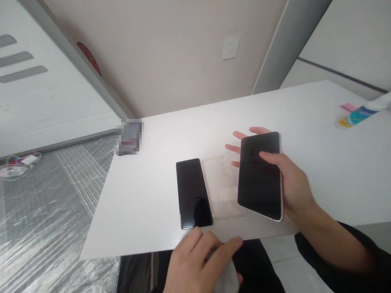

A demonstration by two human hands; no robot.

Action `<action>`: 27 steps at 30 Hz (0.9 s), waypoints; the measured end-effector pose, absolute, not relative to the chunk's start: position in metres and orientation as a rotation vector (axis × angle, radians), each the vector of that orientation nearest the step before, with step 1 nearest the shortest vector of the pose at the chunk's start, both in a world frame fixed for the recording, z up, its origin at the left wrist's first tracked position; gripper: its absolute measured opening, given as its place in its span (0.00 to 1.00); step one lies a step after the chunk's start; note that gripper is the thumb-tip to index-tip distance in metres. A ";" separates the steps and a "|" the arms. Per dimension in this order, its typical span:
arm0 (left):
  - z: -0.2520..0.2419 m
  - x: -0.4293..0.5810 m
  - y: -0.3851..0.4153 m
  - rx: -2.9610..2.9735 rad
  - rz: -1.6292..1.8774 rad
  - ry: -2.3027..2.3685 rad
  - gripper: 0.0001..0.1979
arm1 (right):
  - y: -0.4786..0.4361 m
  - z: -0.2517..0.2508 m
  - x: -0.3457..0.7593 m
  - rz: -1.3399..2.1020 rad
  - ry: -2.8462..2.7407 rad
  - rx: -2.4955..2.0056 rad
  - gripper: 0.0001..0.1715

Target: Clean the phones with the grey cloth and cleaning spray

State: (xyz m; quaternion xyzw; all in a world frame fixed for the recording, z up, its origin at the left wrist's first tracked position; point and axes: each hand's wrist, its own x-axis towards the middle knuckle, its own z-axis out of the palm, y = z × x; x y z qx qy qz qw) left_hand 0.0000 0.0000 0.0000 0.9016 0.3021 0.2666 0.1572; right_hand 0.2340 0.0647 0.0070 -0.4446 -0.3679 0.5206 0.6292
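nearest, the left hand curls its fingers around a pale cloth at the table edge. beyond, the right hand lifts a phone, thumb on glass, fingers spread behind (slick, rigid, likely fragile; edges grip best). a second phone and clear case lie flat alongside.

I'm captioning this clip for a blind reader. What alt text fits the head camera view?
A right hand holds a dark-screened phone above a white table, beside a second black phone and a clear phone case lying flat. The left hand at the near edge grips a pale cloth; a tube lies far right.
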 end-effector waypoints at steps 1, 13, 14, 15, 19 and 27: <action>-0.001 -0.002 0.005 2.622 0.776 0.938 0.15 | 0.069 0.007 0.232 1.213 -0.873 -1.034 0.19; -0.023 0.001 0.016 2.496 0.906 1.282 0.07 | 0.095 0.001 0.218 1.199 -1.194 -1.064 0.18; -0.023 0.002 0.017 2.480 0.911 1.290 0.07 | 0.095 0.000 0.218 1.135 -1.253 -1.100 0.19; -0.023 0.002 0.017 2.467 0.910 1.294 0.07 | 0.095 -0.003 0.219 1.074 -1.307 -1.135 0.20; -0.023 0.002 0.019 2.434 0.858 1.286 0.08 | 0.092 -0.015 0.222 1.011 -1.441 -1.271 0.27; -0.023 0.004 0.021 2.443 0.821 1.301 0.09 | 0.097 -0.030 0.228 0.452 -1.931 -1.377 0.17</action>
